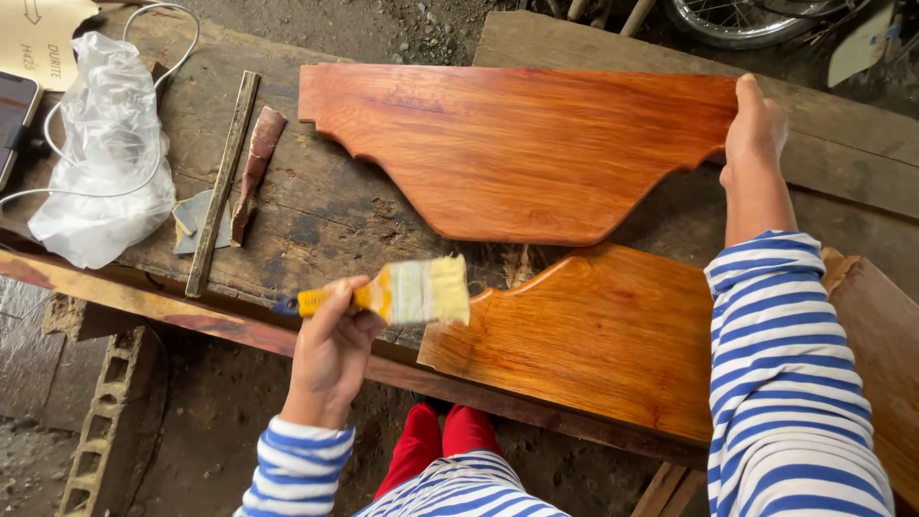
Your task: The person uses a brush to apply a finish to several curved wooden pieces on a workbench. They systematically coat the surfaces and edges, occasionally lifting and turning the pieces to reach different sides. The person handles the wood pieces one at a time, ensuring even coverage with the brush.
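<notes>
My left hand [330, 347] grips the yellow handle of a wide paintbrush [412, 291], its pale bristles hovering just left of the near curved wooden panel [613, 335], which looks glossy orange. My right hand [754, 129] holds the right end of a second, redder curved wooden panel [517, 144] lying further back on the rough workbench [325, 215]. Both arms wear blue-and-white striped sleeves.
A crumpled clear plastic bag [105, 153], a white cable [172, 48], a thin wooden strip [222, 182] and a piece of sandpaper [254, 172] lie at the left. A phone [14, 115] sits at the far left edge. A concrete block [100, 431] stands below; a wheel [747, 19] at top.
</notes>
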